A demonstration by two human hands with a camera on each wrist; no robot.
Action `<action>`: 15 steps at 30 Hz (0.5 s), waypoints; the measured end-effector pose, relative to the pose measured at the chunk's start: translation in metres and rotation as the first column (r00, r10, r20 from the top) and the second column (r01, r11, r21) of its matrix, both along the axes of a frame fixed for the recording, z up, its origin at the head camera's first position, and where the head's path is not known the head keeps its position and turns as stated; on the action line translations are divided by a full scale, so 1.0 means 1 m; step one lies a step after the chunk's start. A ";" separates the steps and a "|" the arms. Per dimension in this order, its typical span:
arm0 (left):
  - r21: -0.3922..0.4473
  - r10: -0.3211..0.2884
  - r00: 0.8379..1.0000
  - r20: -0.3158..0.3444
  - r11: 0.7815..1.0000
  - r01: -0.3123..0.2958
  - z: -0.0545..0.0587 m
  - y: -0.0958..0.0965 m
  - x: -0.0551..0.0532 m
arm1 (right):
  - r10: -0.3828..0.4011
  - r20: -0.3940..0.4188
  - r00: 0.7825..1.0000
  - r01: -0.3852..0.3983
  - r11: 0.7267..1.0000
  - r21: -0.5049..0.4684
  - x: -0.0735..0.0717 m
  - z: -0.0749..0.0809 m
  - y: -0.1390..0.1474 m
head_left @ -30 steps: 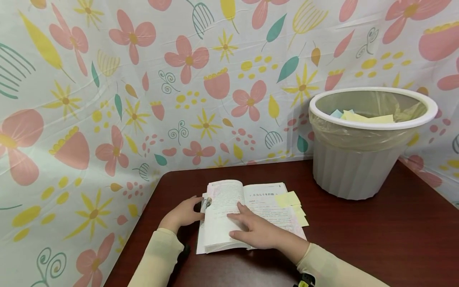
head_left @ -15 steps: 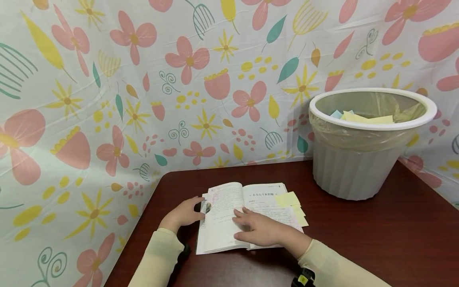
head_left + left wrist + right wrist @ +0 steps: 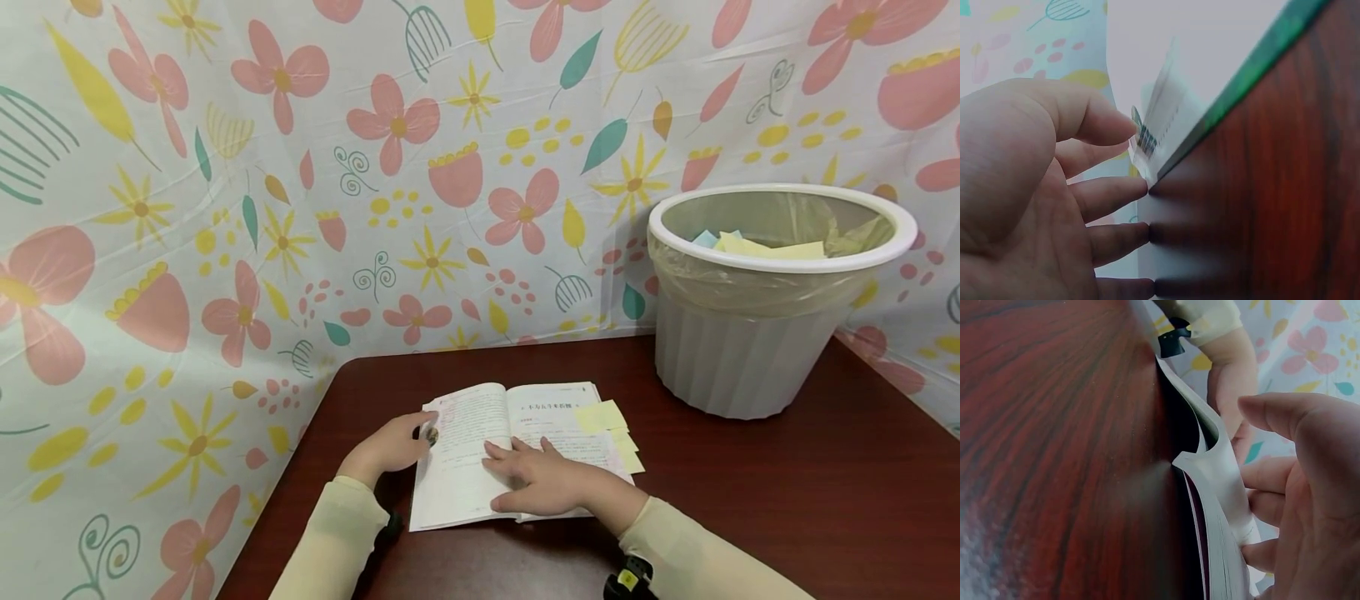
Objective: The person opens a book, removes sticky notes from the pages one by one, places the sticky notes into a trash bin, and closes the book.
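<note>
An open book (image 3: 461,492) with printed pages lies on the table, its left pages settled nearly flat. At its left edge is my left hand (image 3: 390,450), thumb and forefinger by a small dark printed patch (image 3: 431,435). In the left wrist view the thumb (image 3: 1107,122) reaches the page edges, and the other fingertips come down at the tabletop beside the green-edged cover (image 3: 1241,87). My right hand (image 3: 543,481) lies spread over the middle fold and the lower right page. The right wrist view shows its fingers (image 3: 1266,478) along the page surface. Yellow sticky notes (image 3: 603,417) jut from the right page.
A grey bin (image 3: 731,350) with a white rim and plastic liner stands at the back right of the dark red table (image 3: 750,483). Yellow and blue papers (image 3: 772,248) lie inside it. A flower-patterned curtain (image 3: 465,250) hangs behind and to the left.
The raised left pages have come down flatter to the left. My right hand has shifted slightly right, toward the fold. My left hand has edged onto the book's left margin.
</note>
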State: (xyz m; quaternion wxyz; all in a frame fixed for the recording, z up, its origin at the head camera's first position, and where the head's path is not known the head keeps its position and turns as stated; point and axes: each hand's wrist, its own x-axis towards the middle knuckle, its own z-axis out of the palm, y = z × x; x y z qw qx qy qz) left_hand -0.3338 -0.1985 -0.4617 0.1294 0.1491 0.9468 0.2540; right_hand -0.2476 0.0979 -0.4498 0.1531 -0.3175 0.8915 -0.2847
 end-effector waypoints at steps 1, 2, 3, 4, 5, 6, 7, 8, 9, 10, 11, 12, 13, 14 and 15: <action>0.008 -0.007 1.000 0.006 1.000 0.007 0.000 0.001 0.000 | 0.000 0.003 1.000 0.000 1.000 0.000 0.000 0.000 0.000; 0.018 -0.015 1.000 0.010 1.000 0.015 0.000 0.002 0.001 | 0.001 0.008 1.000 -0.001 1.000 -0.001 0.000 0.001 0.000; 0.025 -0.024 1.000 0.011 0.999 0.024 0.000 0.002 0.001 | 0.003 0.012 1.000 -0.003 1.000 -0.001 0.001 0.001 0.000; 0.029 -0.035 0.999 0.009 0.999 0.034 0.000 0.003 0.001 | 0.006 0.014 1.000 -0.006 1.000 -0.001 0.001 0.001 0.000; 0.028 -0.044 0.999 0.007 0.999 0.044 -0.001 0.004 0.001 | 0.008 0.016 1.000 -0.008 1.000 -0.004 0.001 0.001 0.000; 0.025 -0.053 0.999 0.003 0.998 0.053 -0.001 0.005 0.001 | 0.010 0.018 1.000 -0.010 1.000 -0.005 0.001 0.001 0.001; 0.022 -0.061 0.998 -0.002 0.998 0.061 -0.001 0.006 0.001 | 0.013 0.016 1.000 -0.013 1.000 -0.006 0.000 0.001 0.001; 0.019 -0.066 0.998 -0.010 0.998 0.066 -0.002 0.007 0.001 | 0.014 0.018 1.000 -0.014 1.000 -0.004 0.000 0.001 0.001; 0.013 -0.068 0.998 -0.017 0.998 0.068 -0.002 0.008 0.001 | 0.015 0.019 1.000 -0.014 1.000 -0.004 0.000 0.001 0.001; 0.009 -0.065 0.998 -0.021 0.998 0.065 -0.002 0.009 0.001 | 0.016 0.018 1.000 -0.016 1.000 -0.004 0.000 0.001 0.001; 0.003 -0.060 0.998 -0.023 0.998 0.060 -0.002 0.009 0.001 | 0.016 0.018 1.000 -0.016 1.000 -0.004 0.000 0.001 0.001; 0.002 -0.055 0.998 -0.025 0.999 0.055 -0.001 0.010 0.002 | 0.016 0.018 1.000 -0.016 1.000 -0.003 -0.001 0.001 0.002; 0.003 -0.049 0.998 -0.026 0.999 0.050 -0.001 0.011 0.002 | 0.017 0.018 1.000 -0.017 1.000 -0.002 -0.001 0.001 0.002; 0.004 -0.046 0.999 -0.029 0.999 0.046 -0.001 0.011 0.003 | 0.018 0.019 1.000 -0.018 1.000 0.000 -0.001 0.001 0.002; 0.006 -0.042 0.999 -0.026 0.999 0.042 0.000 0.012 0.004 | 0.019 0.018 1.000 -0.019 1.000 -0.001 -0.002 0.000 0.002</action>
